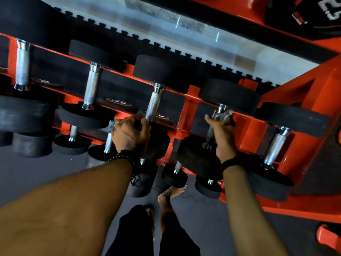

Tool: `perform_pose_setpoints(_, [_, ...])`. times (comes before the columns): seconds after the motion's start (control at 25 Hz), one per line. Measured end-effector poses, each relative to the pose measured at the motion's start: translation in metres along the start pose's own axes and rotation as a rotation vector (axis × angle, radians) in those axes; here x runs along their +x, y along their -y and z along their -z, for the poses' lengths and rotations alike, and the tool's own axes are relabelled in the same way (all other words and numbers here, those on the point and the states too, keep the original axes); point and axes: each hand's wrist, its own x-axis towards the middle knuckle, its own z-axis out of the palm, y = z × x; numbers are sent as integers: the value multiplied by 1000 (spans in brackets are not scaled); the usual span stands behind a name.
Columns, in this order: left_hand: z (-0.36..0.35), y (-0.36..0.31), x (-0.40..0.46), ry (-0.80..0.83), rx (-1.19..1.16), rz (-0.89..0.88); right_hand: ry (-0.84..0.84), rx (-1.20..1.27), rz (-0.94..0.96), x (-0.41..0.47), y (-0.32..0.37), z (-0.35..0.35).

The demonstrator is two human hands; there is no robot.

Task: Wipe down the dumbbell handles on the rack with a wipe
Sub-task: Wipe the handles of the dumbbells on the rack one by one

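Note:
An orange rack [186, 108] carries rows of black dumbbells with chrome knurled handles. My right hand [222, 133] is wrapped round the handle of a top-row dumbbell [228, 95], holding a whitish wipe [224, 116] against the chrome just under the upper head. My left hand [131, 134] grips the near head of the neighbouring dumbbell, right at the foot of its bare handle [154, 106]. More bare handles stand further left [91, 87] and to the right [275, 146]. Most of the wiped handle is hidden under my fingers.
A lower row of smaller dumbbells [175, 174] sits under my wrists. My bare feet [169, 196] stand on the grey floor close to the rack. The rack's orange side frame [302, 111] rises at the right, with a weight plate [317, 13] at top right.

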Motion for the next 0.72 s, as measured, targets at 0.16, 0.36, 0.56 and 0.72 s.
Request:
perform_pose_setpoints(0.16, [-2,2,1,-9,6,-8,-9,-109,74,-12,-12,1])
perform_pose_setpoints(0.36, [-2,1,1,-11,-1,-10,87,32,25,18,12,8])
perform_pose_setpoints(0.56, [-2,1,0,-29,16,-17,194,-211,-87,1,-15,21])
perform_pose_setpoints(0.72, [-3,2,1,-19,8,-18,132,-45,-41,27,17,16])
